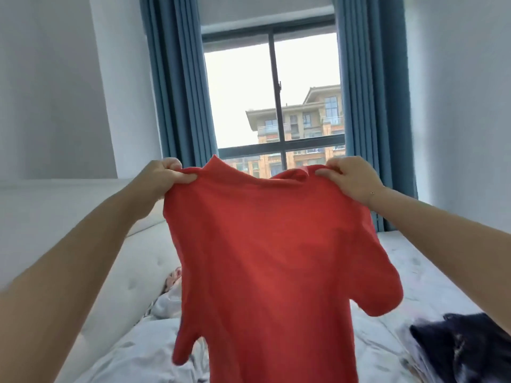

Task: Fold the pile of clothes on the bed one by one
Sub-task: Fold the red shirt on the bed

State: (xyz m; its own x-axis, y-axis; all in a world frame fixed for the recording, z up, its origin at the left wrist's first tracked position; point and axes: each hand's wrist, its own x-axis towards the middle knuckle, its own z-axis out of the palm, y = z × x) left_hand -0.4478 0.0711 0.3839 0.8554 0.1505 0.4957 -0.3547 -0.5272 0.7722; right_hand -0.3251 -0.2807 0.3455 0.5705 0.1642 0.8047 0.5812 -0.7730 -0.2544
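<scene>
Head view: one frame, person's own arms reach forward over a bed, window straight ahead.
Left hand (163,175): raised at chest height, fingers curled, pinching the left shoulder seam of the red T-shirt (265,258); thumb on the near side of the cloth.
Right hand (349,178): raised at the same level, fingers curled, pinching the right shoulder seam; thin bracelet (372,192) on the wrist.
Red T-shirt: held up in the air between both hands, spread out flat toward the camera, neckline dipping in the middle, both short sleeves hanging down, hem runs out of the bottom edge. Hangs above the bed, hides most of its middle.
Bed (414,272): pale patterned sheet, wrinkled, shows on both sides of the shirt.
Pile of clothes (168,297): pale and pinkish garments bunched on the bed at left, mostly hidden behind the shirt.
Dark garment (464,346): black or navy, lies on the bed at lower right, under the right forearm.
Headboard (132,272): cream, padded, tufted, along the left side.
Window (276,106): dark frame, beige apartment building outside.
Curtains (177,92): blue, drawn open on both sides of the window.
Walls: plain white.
</scene>
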